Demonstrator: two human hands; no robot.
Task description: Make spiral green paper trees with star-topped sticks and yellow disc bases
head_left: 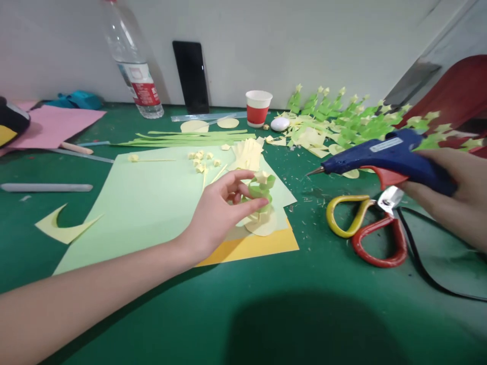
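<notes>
Between the thumb and fingers of my left hand (224,203) is a small paper flower (262,186), a curled green strip topped by a pale yellow star. Its base meets a round pale yellow paper disc (262,224), which lies over the edge of stacked green paper (152,187) and orange paper (258,246). At the right, my right hand (456,187) is closed around a blue glue gun (375,154) with a red trigger; the nozzle points left, apart from the flower. Scissors (367,223) with one yellow and one red handle lie below the gun.
Finished paper flowers (342,111) and yellow scraps (310,132) crowd the back right. Behind the paper are green strips (182,138), folded stars (200,159), a paper cup (258,109), a phone (191,76) and a bottle (139,81). A black cord (422,271) runs at right.
</notes>
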